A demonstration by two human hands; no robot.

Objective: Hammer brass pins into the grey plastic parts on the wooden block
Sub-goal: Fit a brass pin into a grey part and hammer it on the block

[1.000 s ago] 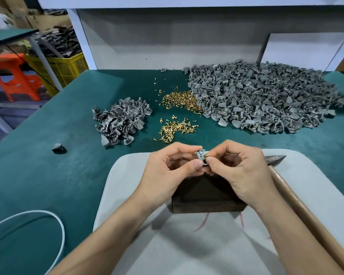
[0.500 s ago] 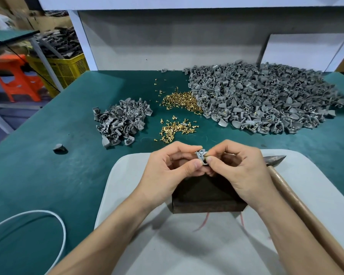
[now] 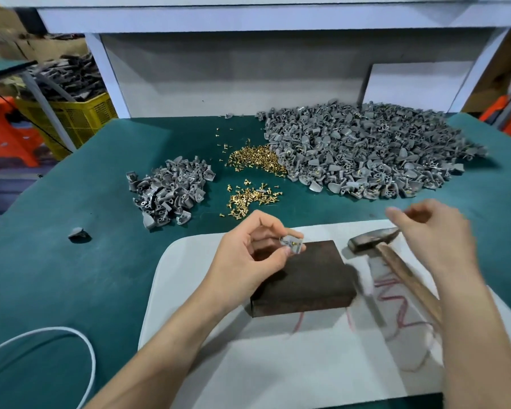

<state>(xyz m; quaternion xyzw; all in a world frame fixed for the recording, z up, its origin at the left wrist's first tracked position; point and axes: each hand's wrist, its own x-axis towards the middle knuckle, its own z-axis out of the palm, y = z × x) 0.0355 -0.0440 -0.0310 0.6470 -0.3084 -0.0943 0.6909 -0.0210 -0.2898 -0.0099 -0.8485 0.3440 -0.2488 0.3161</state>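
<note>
Head view, what the next move turns on: the hammer (image 3: 372, 240) lies on the white board (image 3: 189, 290) just right of the wooden block (image 3: 307, 278). Its steel head is near the block's far right corner. Its long wooden handle runs back toward the person, passing under the right forearm. The right hand (image 3: 434, 240) hovers directly over the hammer and is by far the nearer hand to it.

Right hand, fingers: loosely curled and blurred. I can see nothing held in them and they do not touch the hammer.

Left hand (image 3: 248, 258), fingers: thumb and fingertips pinch one grey plastic part (image 3: 292, 245), with the other fingers curled in behind.

Task's thing: the grey plastic part is held over the block's far left corner. Whether it touches the wood I cannot tell. A brass pin (image 3: 293, 242) glints in its top and looks seated but not driven.

Step in hand, as I read it: the part needs setting down flat on the block, then the right hand takes the handle.

Risk: the left fingertips sit close beside the pin, where a blow would land.

Stock on the green tabletop (image 3: 71, 276): a large heap of grey parts (image 3: 366, 152) lies far right, a smaller heap (image 3: 168, 193) far left, and loose brass pins (image 3: 248, 199) between them.
</note>
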